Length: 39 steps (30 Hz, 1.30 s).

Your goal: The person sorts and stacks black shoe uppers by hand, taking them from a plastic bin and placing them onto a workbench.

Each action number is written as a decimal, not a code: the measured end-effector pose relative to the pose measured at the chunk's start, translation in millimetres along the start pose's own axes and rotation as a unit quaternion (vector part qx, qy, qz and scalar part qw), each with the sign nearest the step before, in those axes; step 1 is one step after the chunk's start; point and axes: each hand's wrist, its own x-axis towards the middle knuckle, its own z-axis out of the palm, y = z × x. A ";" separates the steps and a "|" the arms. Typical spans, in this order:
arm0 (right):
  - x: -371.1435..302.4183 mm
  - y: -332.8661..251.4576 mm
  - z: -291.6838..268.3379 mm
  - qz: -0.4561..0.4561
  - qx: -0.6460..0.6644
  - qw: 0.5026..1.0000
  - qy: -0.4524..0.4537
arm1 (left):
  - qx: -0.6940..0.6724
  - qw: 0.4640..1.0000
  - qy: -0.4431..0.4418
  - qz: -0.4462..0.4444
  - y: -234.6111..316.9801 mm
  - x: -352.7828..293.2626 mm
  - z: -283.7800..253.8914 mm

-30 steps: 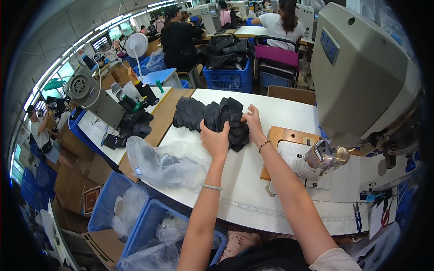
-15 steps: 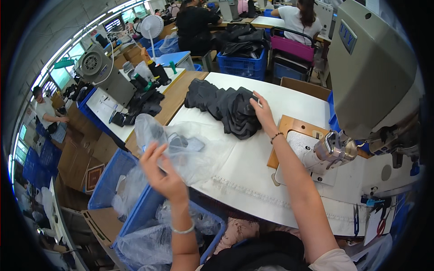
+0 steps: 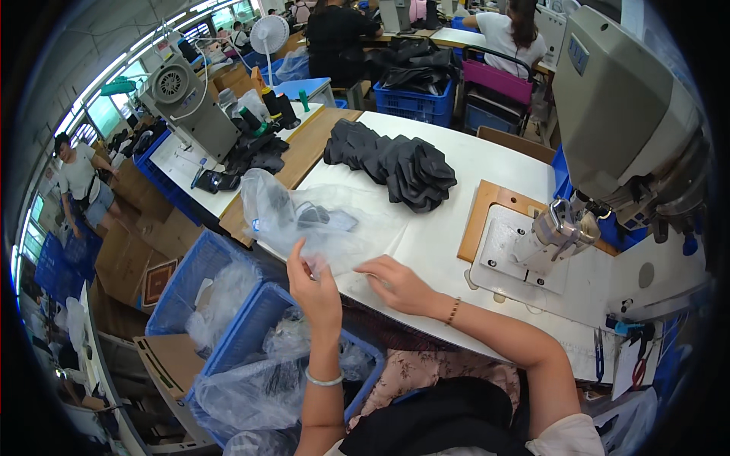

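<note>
A clear plastic bag (image 3: 350, 235) lies on the white sewing table, with grey-blue pieces (image 3: 323, 218) showing through it. My left hand (image 3: 315, 292) is at the bag's near edge, fingers curled and closed on the thin plastic. Close to its right, my right hand (image 3: 401, 285) has its fingertips at the bag's edge, the fingers bent but apart. Beyond the bag rests a long, overlapping stack of black fabric pieces (image 3: 391, 167), which neither hand touches.
An industrial sewing machine (image 3: 623, 114) stands at the right, its plate on a wooden board (image 3: 487, 201). Blue crates (image 3: 251, 334) with plastic bags sit below the table's left edge. Scissors (image 3: 640, 368) hang at the lower right. Several people work farther off.
My right hand has left the black stack and come back beside my left hand. The left hand has moved right and lower along the bag. A person at far left has stepped nearer.
</note>
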 end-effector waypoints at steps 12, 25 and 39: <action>62.4 -51.8 16.1 0.098 -0.215 0.949 -0.207 | -0.072 0.993 0.082 0.036 25.8 53.3 -33.6; 146.7 11.3 46.3 -0.098 -0.191 0.976 0.032 | 0.074 0.982 0.124 0.125 44.2 76.7 -60.5; 99.0 12.2 86.0 -0.058 -0.261 0.937 -0.225 | -0.098 0.980 -0.140 0.103 -49.7 125.2 -74.2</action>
